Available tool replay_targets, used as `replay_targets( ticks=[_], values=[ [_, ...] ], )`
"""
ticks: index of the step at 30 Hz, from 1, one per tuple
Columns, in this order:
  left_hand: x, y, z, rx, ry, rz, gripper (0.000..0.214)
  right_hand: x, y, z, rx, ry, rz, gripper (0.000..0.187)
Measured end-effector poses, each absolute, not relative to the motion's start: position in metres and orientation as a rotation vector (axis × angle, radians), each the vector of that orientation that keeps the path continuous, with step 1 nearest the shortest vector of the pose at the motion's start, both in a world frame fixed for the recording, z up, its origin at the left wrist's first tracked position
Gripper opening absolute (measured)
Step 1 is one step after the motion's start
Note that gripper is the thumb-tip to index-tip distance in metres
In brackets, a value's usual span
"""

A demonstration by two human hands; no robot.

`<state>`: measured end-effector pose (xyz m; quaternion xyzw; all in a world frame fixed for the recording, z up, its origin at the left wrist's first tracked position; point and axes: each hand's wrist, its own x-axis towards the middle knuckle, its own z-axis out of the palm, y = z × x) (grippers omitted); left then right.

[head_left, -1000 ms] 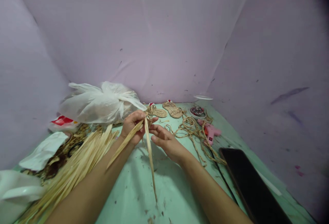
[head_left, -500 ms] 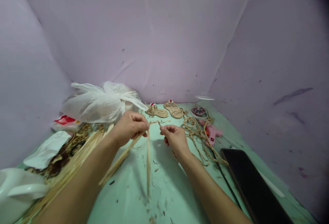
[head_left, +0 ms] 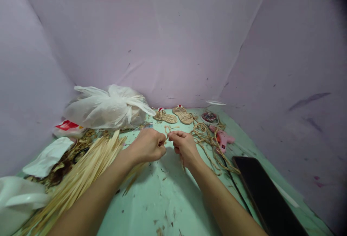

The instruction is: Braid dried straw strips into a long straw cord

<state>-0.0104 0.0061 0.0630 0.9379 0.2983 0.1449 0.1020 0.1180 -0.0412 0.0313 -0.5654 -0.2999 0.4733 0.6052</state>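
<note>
My left hand [head_left: 148,145] and my right hand [head_left: 183,144] are both closed and almost touch above the green table top [head_left: 168,200]. Between their fingertips they pinch a thin twisted straw strand [head_left: 168,129] that sticks up a little. Long flat straw strips [head_left: 134,175] trail from under my left hand toward me, partly hidden by the wrist. A loose pile of straw strips [head_left: 81,176] lies just left of my left forearm.
A white plastic bag [head_left: 108,107] sits at the back left. Two small woven sandals [head_left: 173,116], a coil of braided straw rope [head_left: 208,142], a pink glue gun [head_left: 222,138] and a small round tin [head_left: 209,117] lie at the back right. A dark phone [head_left: 267,196] lies at right.
Both hands have come down and together. The long strips that hung from my left hand are now tucked under it, and my right hand has closed on the strand.
</note>
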Motion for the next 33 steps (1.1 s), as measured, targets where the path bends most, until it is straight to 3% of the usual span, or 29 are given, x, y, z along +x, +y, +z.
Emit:
replay_targets(
  ticks=[12, 17, 33],
  values=[
    [-0.009, 0.003, 0.063, 2.657, 0.681, 0.253, 0.009, 0.117, -0.043, 0.031, -1.25, -0.726, 0.95, 0.012],
    [-0.013, 0.007, 0.063, 2.587, 0.673, 0.176, 0.006, 0.123, -0.044, 0.038, -1.167, -0.634, 1.187, 0.003],
    [-0.023, 0.022, 0.065, 2.784, 0.788, 0.47, 0.014, 0.133, -0.052, 0.035, -1.183, -0.983, 1.885, 0.023]
  ],
)
